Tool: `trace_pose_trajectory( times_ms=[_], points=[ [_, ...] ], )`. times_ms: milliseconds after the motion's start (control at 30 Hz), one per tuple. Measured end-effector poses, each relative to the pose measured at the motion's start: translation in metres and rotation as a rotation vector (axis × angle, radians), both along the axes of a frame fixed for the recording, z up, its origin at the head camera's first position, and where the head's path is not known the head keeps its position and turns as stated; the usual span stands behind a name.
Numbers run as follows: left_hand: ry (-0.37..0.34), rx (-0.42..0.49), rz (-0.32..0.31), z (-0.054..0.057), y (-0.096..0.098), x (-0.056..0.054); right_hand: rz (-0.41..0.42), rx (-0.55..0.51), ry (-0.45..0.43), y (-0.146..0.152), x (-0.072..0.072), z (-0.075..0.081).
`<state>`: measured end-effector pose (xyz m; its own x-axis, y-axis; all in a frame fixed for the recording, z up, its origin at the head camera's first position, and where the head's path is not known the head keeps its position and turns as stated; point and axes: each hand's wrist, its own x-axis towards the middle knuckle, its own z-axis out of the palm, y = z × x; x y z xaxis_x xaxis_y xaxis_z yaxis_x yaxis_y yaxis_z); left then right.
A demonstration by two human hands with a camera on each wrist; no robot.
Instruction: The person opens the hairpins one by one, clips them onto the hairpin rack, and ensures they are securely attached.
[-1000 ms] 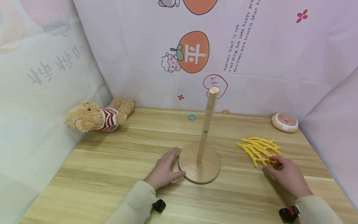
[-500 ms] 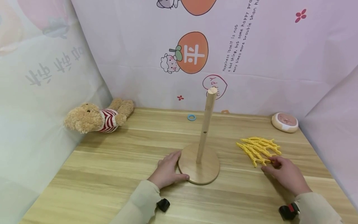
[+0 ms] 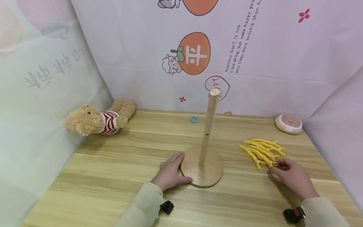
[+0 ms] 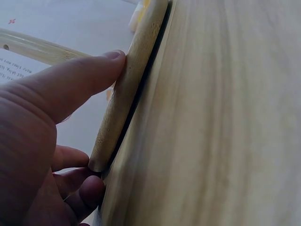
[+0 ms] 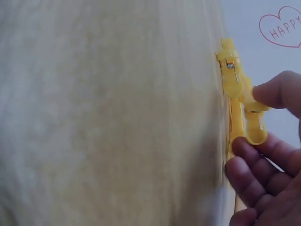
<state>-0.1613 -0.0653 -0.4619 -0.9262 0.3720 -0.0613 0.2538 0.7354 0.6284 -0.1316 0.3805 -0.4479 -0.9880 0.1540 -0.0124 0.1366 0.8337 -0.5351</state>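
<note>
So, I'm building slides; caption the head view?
Left hand holds a round wooden base; right hand pinches a yellow plastic clip.

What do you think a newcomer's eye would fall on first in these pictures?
Probably the wooden stand, its post rising near the middle of the table, with the left hand holding the edge of its round base. Next might be the bright yellow clips on the right, one pinched by the right hand, then the teddy bear lying at the far left in a red-and-white striped top.
</note>
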Motion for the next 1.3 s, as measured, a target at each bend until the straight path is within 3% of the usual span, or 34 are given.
trace_pose_trajectory(
  times_ms=[233,633,1033,1300],
  points=[
    [0.001,-0.011,-0.016,-0.001,-0.001,0.001,-0.056,-0.027,0.079,-0.006,0.006,0.003],
    [-0.003,0.006,-0.026,0.002,-0.001,0.0,0.054,-0.051,0.197,-0.038,0.015,0.01],
    [-0.021,-0.003,-0.025,0.001,-0.003,-0.002,0.102,-0.106,0.122,-0.064,0.016,0.007],
    [-0.022,0.0,-0.031,0.001,-0.002,-0.003,0.152,-0.158,0.134,-0.087,0.013,0.007]
  ],
)
